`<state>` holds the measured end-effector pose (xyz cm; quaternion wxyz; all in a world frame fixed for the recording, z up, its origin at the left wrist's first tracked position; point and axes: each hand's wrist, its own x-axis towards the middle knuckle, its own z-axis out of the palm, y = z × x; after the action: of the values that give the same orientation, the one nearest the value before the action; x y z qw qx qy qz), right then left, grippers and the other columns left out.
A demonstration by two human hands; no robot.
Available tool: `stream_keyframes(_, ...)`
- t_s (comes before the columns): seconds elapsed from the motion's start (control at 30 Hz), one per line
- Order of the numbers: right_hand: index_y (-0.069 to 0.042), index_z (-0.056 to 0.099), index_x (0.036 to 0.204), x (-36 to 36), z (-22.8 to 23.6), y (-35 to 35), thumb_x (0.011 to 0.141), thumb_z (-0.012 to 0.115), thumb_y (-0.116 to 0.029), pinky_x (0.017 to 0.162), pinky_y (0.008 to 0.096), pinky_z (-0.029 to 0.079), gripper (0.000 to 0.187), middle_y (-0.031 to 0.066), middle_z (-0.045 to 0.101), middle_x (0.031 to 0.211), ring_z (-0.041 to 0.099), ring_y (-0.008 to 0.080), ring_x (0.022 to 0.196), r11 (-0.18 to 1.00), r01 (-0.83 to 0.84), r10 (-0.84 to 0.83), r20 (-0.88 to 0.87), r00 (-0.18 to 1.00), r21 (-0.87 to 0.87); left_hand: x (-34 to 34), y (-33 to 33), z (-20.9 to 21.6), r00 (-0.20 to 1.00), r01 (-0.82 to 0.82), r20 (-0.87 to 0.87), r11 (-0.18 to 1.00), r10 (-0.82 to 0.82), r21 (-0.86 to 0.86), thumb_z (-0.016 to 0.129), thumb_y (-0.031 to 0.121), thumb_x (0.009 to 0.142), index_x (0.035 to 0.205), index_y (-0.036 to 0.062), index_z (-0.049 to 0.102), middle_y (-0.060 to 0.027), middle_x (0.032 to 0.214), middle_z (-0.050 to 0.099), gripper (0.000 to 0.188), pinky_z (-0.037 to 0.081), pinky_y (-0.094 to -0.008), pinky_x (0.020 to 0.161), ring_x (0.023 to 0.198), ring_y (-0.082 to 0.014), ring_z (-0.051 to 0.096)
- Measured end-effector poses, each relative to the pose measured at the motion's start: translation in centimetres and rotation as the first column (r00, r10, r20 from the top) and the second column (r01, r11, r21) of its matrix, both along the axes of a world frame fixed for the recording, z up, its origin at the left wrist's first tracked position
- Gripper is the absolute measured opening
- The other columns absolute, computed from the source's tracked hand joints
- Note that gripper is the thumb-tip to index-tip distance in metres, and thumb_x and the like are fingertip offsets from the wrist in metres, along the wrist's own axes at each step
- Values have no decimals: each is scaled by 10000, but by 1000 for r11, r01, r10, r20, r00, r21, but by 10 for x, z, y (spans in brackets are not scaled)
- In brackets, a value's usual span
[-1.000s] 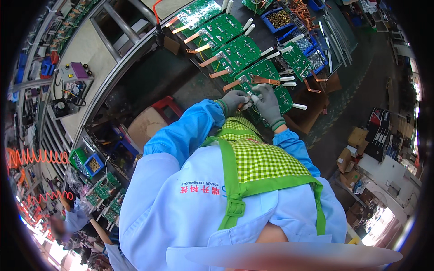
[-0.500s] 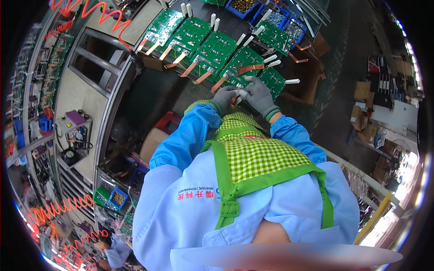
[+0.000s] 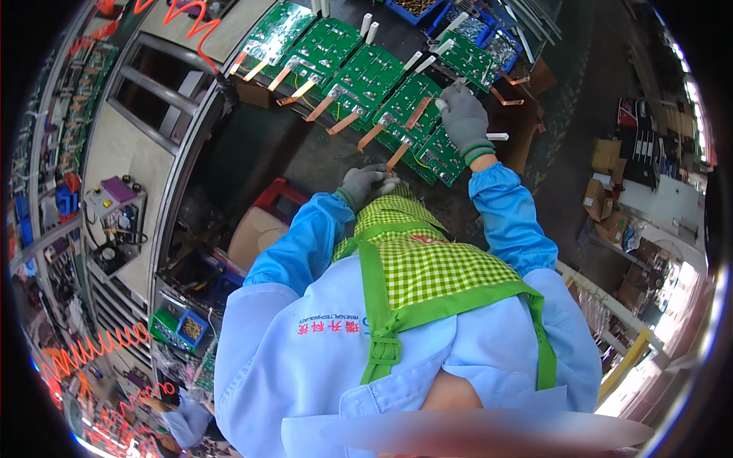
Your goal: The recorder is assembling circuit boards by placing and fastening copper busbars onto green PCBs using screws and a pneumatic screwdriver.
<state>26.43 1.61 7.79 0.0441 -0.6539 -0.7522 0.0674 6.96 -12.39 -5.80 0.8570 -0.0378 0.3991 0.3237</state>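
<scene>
The dark surface (image 3: 347, 17) carries our work, and we take as landmark the work board (image 3: 401, 105), the fourth green circuit board in a slanting row. Three similar boards (image 3: 370, 80) lie to its left, copper strips jutting from their near edges; another green board (image 3: 447, 156) lies just beside it on the right, partly under our forearm side. Beyond the work board stand blue bins (image 3: 406, 15) of small metal pieces.

Our gloved hands, half a second ago together at the work board's near edge, have parted. The right hand (image 3: 463, 118) is now over its right side, close to the white pegs (image 3: 424, 62); its fingers are bent, and we cannot tell whether they grasp anything. The left hand (image 3: 364, 185) stays at its near edge, fingers loosely curled beside the end of a copper strip (image 3: 395, 159); we cannot tell whether they touch it.

That strip, hidden mostly by our hands earlier, now shows whole, jutting from the work board's near edge. We judge that the two-handed handling there has broken off. A loose-looking copper piece (image 3: 418, 112) lies on the work board itself.
</scene>
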Motion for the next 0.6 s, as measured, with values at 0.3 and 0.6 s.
stream_keyframes(0.3, -100, 618, 891, 6, -5, 6, 837, 577, -259, 660, 405, 483, 173, 102, 579, 871, 590, 294, 782, 893, -185, 309, -261, 915, 409, 49, -6, -1, 961, 248, 16, 884, -276, 396, 493, 178, 925, 1188, 40, 452, -87, 976, 590, 300, 476, -221, 613, 721, -125, 579)
stream_keyframes(0.6, -56, 565, 953, 57, 37, -56, 892, 535, -229, 570, 255, 452, 186, 59, 561, 697, 571, 120, 637, 999, 40, -13, -715, 699, 21, 75, 0, 26, 836, 353, -548, 785, -21, 509, 457, 163, 903, 1230, 35, 429, -82, 901, 580, 352, 488, -270, 552, 623, -147, 584)
